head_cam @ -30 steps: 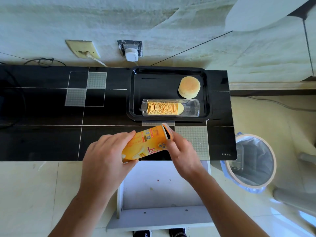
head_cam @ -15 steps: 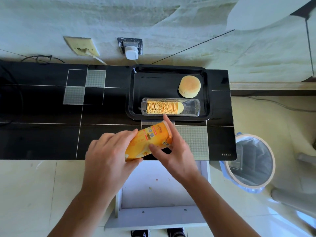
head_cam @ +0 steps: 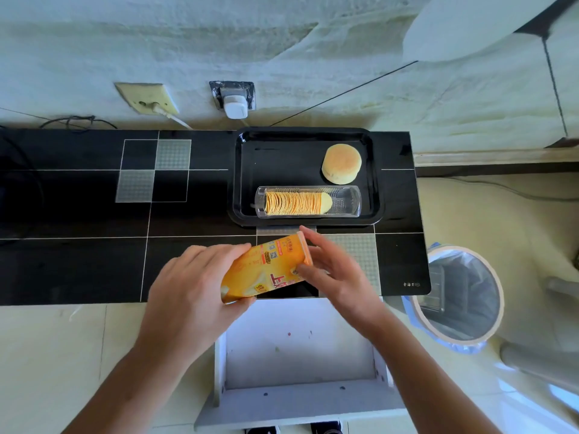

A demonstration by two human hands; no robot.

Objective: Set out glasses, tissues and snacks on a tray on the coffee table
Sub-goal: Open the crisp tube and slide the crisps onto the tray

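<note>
A black tray (head_cam: 244,170) sits at the back right of the black coffee table (head_cam: 78,214). On it lie a round bun (head_cam: 341,163) and a clear plastic sleeve of stacked crisps (head_cam: 308,202) along the tray's near side. My left hand (head_cam: 191,286) grips the lower end of a yellow crisp box (head_cam: 266,270), held tilted above the table's near edge. My right hand (head_cam: 335,270) has its fingers against the box's upper open end, thumb on its side.
An open white drawer (head_cam: 297,355) juts out below the table toward me. A round bin with a blue liner (head_cam: 460,296) stands on the floor to the right. Wall sockets with a white plug (head_cam: 235,101) are behind the table.
My right hand shifted from pinching the box's end flap to lying flat against the end and side of the box. The box tilted slightly; the tray's contents stayed put.
</note>
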